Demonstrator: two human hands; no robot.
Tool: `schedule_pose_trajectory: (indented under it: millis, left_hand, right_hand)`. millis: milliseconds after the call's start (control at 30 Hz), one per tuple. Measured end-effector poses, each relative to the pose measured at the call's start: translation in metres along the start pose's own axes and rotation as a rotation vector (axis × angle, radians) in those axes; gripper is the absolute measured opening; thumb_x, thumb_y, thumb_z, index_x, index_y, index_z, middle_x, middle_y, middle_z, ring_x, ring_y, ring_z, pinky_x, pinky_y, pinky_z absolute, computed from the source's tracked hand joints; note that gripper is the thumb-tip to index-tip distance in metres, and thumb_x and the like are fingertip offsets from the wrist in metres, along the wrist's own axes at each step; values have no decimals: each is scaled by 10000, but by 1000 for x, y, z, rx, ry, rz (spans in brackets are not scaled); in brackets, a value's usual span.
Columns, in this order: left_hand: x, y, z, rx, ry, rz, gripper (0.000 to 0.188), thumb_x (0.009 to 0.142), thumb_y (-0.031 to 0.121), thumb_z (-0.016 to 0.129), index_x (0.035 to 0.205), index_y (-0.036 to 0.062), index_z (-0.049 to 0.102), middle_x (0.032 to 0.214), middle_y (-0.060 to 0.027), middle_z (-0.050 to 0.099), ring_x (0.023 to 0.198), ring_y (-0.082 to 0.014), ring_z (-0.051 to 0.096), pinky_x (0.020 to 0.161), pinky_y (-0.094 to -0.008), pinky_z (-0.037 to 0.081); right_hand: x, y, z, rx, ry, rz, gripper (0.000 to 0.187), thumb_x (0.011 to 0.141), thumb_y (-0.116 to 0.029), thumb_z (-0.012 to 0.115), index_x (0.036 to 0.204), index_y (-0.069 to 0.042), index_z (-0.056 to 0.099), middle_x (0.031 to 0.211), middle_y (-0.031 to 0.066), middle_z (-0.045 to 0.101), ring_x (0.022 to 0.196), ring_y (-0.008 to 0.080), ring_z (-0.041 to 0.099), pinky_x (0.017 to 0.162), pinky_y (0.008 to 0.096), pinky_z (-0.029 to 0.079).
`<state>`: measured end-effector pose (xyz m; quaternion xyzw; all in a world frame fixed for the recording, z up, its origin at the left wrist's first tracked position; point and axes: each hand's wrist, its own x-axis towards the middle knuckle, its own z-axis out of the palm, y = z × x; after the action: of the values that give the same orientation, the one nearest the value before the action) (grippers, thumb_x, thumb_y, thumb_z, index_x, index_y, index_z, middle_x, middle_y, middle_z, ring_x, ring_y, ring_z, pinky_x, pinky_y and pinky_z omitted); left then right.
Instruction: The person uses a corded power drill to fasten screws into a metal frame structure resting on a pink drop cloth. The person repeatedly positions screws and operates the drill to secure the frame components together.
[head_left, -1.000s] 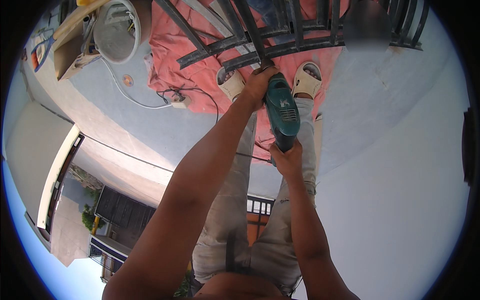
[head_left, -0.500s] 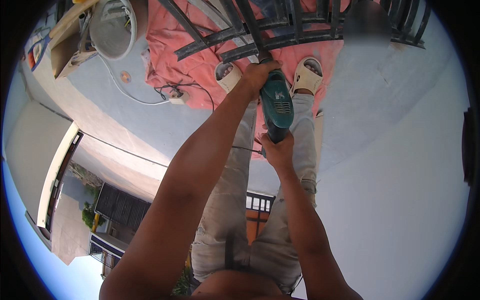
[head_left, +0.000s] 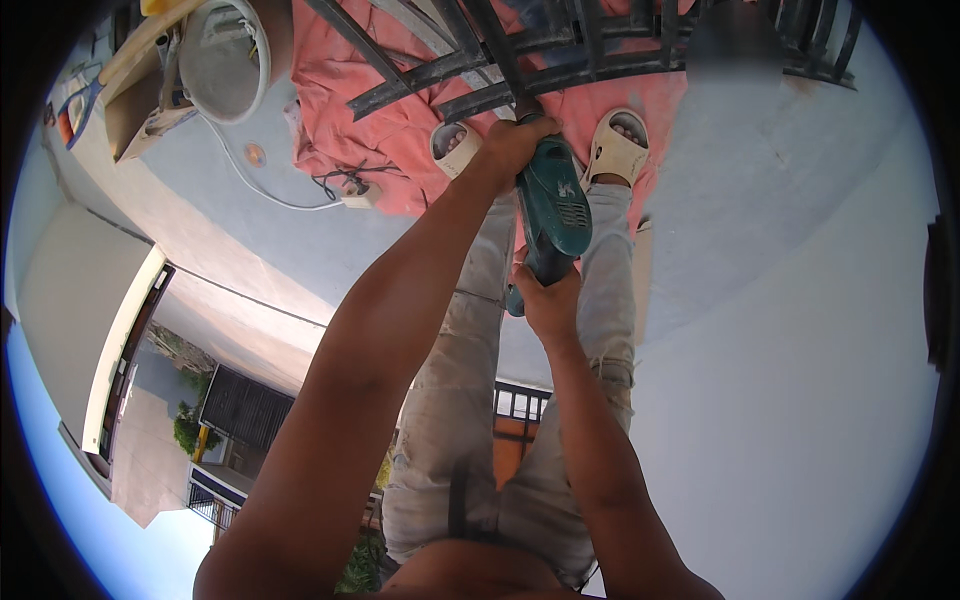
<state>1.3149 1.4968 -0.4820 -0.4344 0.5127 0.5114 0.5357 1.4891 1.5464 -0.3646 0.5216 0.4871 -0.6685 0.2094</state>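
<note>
A green corded power drill [head_left: 557, 205] points away from me between my shins, its front end at a dark metal grille [head_left: 590, 75]. My left hand [head_left: 515, 145] is wrapped around the drill's front part, close to the bars. Around the rear handle closes my right hand [head_left: 548, 295]. Whether the drill's tip touches a bar cannot be made out, as my left hand and the bars cover it.
Under the grille and my sandalled feet [head_left: 618, 145] spreads a red cloth [head_left: 340, 100]. A power socket block [head_left: 360, 195] with a plug and dark cable sits at its left edge. Farther left stand a grey bucket [head_left: 190, 75] and a cardboard box [head_left: 125, 120]. A white wall [head_left: 760, 400] rises at right.
The drill's rear has shifted very slightly to the right within my grip. Both hands keep hold of it, and the grille stays in nearly the same place.
</note>
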Motion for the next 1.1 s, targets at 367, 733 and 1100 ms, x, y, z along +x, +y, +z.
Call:
schedule_pose_trajectory:
  millis: [367, 733, 1100]
  left_hand:
    - [-43, -16, 7, -103, -91, 4, 461, 853, 326, 760, 1117, -20, 607, 942, -93, 665, 802, -189, 663, 745, -340, 563]
    - [-44, -31, -17, -638, -158, -22, 286, 1049, 291, 491, 1120, 38, 605, 1011, -117, 648, 916, -238, 645, 847, -401, 561]
    - [-70, -9, -47, -48, -239, 16, 243, 981, 264, 661, 1079, 41, 646, 937, -94, 719, 870, -220, 729, 796, -360, 614]
  right_hand:
    - [-30, -18, -32, -212, -35, -79, 278, 813, -50, 694, 1074, 3, 617, 844, 60, 682, 674, 105, 618, 605, 280, 497]
    - [-112, -99, -77, 566, -160, 286, 678, 753, -73, 638, 1393, 18, 432, 1236, 224, 614, 726, 258, 667, 667, 411, 565]
    - [-137, -120, -126, 796, -321, 400, 745, 742, -163, 608, 1413, 55, 368, 1223, 199, 603, 655, 233, 636, 646, 430, 558]
